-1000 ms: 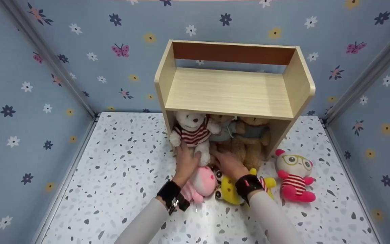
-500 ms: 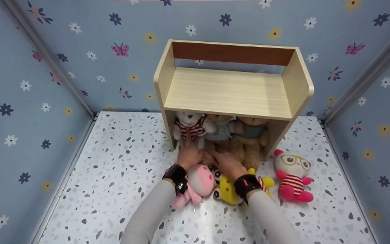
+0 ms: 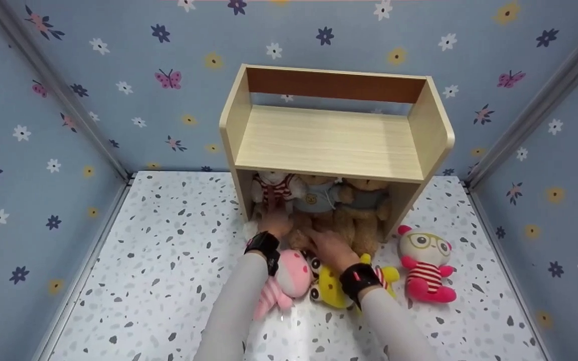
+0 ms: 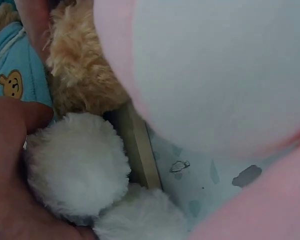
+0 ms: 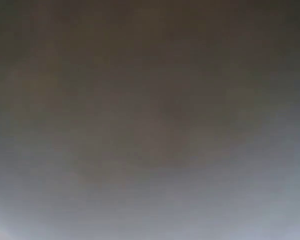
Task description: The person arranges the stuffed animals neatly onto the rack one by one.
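Three plush bears sit side by side in the lower compartment of a wooden shelf (image 3: 329,143): a white bear in a striped shirt (image 3: 284,188), a brown bear in a light blue hoodie (image 3: 314,200) and a brown bear in grey (image 3: 367,203). My left hand (image 3: 276,223) presses the white bear's front, one finger stretched up along its belly. Close up in the left wrist view, the white bear's fuzzy foot (image 4: 80,165) lies between thumb and fingers. My right hand (image 3: 333,249) touches the middle bear's leg with fingers extended. The right wrist view is a blur.
In front of the shelf lie a pink plush toy (image 3: 294,275) and a yellow plush toy (image 3: 330,288), the latter partly under my right wrist. A panda doll with glasses (image 3: 427,265) lies to the right. Flowered walls (image 3: 168,110) enclose the speckled surface (image 3: 168,250).
My left hand has moved from the white bear's side to its front and inward, and the bear sits deeper in the compartment. The right hand stays near the middle bear's leg.
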The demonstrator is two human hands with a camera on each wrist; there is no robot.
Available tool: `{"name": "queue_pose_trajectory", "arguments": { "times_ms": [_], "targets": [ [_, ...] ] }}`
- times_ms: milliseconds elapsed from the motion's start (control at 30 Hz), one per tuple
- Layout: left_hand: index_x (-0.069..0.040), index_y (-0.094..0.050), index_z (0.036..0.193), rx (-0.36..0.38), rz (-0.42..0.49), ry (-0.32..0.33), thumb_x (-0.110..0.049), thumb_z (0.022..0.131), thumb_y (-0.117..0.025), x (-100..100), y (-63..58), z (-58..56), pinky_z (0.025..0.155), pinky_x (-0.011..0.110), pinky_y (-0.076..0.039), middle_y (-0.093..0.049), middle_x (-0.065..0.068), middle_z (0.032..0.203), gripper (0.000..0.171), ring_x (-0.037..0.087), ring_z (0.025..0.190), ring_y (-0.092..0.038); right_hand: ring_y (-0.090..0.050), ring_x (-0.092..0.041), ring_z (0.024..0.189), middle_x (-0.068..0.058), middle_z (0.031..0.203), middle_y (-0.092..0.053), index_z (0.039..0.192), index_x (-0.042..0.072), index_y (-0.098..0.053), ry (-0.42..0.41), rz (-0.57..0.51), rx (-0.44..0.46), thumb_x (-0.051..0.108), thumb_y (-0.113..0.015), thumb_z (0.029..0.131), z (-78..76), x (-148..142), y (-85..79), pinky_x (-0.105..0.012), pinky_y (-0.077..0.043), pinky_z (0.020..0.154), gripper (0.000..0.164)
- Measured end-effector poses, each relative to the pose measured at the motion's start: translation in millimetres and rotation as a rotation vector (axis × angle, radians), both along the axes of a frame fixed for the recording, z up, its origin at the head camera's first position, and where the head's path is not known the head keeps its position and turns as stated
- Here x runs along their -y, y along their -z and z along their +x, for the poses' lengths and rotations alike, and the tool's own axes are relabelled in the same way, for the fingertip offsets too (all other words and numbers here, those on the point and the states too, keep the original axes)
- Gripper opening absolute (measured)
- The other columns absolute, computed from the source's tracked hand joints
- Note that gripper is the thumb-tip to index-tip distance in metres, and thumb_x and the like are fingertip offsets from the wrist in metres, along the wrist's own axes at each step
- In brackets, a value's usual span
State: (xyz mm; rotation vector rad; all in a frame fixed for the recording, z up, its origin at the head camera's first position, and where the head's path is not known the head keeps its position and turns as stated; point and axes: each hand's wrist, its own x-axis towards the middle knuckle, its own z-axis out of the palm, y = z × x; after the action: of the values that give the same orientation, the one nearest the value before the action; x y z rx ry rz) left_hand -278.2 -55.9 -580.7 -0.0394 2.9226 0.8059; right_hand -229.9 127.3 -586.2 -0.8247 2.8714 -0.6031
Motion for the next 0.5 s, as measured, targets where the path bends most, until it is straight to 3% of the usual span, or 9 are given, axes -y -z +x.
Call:
{"name": "queue_pose_trajectory", "arguments": {
  "times_ms": [167,300,433,500],
  "targets": [
    [-0.011,-0.032,0.163,-0.100,-0.013,0.020,-0.034,0.107,-0.055,6.1,14.9,11.6,0.118,0.068,-0.022,0.000,0.018,0.173,0.065,0.058,0.150,-0.013,-0.069,-0.032,0.104,-0.013,0.128,-0.068,0.151,0.025,-0.054,-0.012,-0.018,-0.007,0.031,-0.056,0.108,3.4,2.6,0.4,-0.048,-0.057,0.090,0.043],
    [-0.010,-0.035,0.162,-0.162,0.015,0.044,-0.039,0.106,-0.056,6.9,11.3,31.5,0.117,0.071,-0.021,-0.008,0.021,0.172,0.066,0.058,0.150,-0.012,-0.068,-0.032,0.109,-0.014,0.133,-0.067,0.152,0.023,-0.053,-0.005,0.002,-0.009,0.029,-0.057,0.108,2.8,1.6,-0.3,-0.049,-0.056,0.094,0.045],
    [-0.001,-0.044,0.155,-0.235,0.001,0.098,-0.035,0.103,-0.063,10.2,1.9,56.8,0.113,0.074,-0.027,-0.021,0.031,0.165,0.065,0.060,0.146,-0.023,-0.065,-0.032,0.118,-0.013,0.138,-0.064,0.152,0.024,-0.054,0.027,0.008,0.035,0.034,-0.056,0.108,3.0,1.8,-1.3,-0.050,-0.051,0.103,0.044],
    [0.003,-0.048,0.151,-0.228,-0.002,0.134,-0.033,0.102,-0.064,13.1,-3.1,69.0,0.112,0.075,-0.027,-0.024,0.035,0.162,0.063,0.061,0.145,-0.026,-0.063,-0.033,0.123,-0.012,0.138,-0.065,0.151,0.026,-0.055,0.044,0.006,0.069,0.036,-0.055,0.108,3.9,2.0,-2.9,-0.051,-0.049,0.106,0.044]
  ]
}}
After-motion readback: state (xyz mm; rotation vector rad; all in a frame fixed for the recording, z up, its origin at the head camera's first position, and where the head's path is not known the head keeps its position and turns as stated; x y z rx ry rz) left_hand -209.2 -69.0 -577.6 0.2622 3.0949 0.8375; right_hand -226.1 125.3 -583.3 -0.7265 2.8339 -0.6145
